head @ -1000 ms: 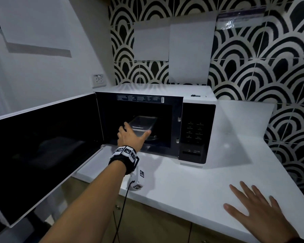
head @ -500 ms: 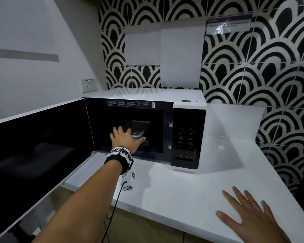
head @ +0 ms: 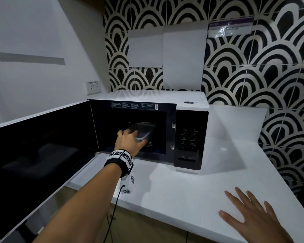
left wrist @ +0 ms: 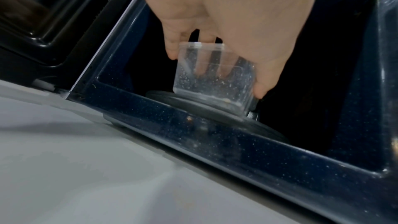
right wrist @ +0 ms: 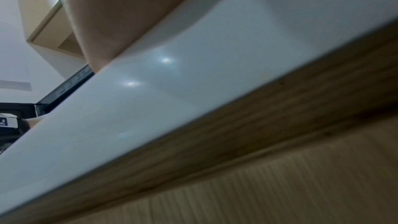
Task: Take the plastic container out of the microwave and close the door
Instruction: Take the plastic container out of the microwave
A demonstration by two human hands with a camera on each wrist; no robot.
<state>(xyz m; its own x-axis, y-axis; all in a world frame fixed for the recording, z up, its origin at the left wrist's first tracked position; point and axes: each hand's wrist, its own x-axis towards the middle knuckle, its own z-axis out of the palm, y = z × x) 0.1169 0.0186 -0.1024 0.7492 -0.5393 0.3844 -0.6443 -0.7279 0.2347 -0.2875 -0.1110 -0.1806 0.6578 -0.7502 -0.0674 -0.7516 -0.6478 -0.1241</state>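
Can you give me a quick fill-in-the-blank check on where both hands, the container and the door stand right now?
1. The left hand grips the clear plastic container inside the ____.
2. The container sits on the round dark ____ on the cavity floor.
3. The right hand lies flat, fingers spread, on the white ____.
4. The microwave door is swung fully ____.

Missing words: microwave; turntable; countertop; open

Kitchen, microwave [head: 165,130], tiled wall [head: 253,76], countertop [head: 191,190]
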